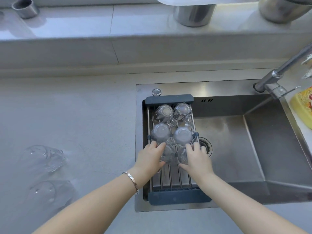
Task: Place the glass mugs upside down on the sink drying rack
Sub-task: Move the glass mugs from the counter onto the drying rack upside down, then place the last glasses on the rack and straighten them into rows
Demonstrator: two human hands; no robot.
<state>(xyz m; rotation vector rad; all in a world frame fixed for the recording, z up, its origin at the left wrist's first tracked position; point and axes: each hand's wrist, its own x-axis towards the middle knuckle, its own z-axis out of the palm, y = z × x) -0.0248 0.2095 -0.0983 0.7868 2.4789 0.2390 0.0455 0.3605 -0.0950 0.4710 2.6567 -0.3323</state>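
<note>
Gripping one glass mug each, left hand (150, 157) and right hand (196, 159) fill the drying rack's (168, 98) third row behind four inverted mugs (172, 124); two mugs (43, 173) wait on the counter (84, 115).

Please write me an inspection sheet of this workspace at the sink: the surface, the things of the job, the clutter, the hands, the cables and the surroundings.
Surface: grey countertop, steel sink set into it.
Job's things: drying rack spans the sink's left side; four glass mugs upside down on it in two rows; two more in the hands; two glass mugs lie on the countertop.
Clutter: yellow packet right of the sink.
Hands: left hand and right hand each have a grip on one mug over the rack.
Cables: nothing seen.
Surroundings: faucet, metal containers on the ledge.
</note>
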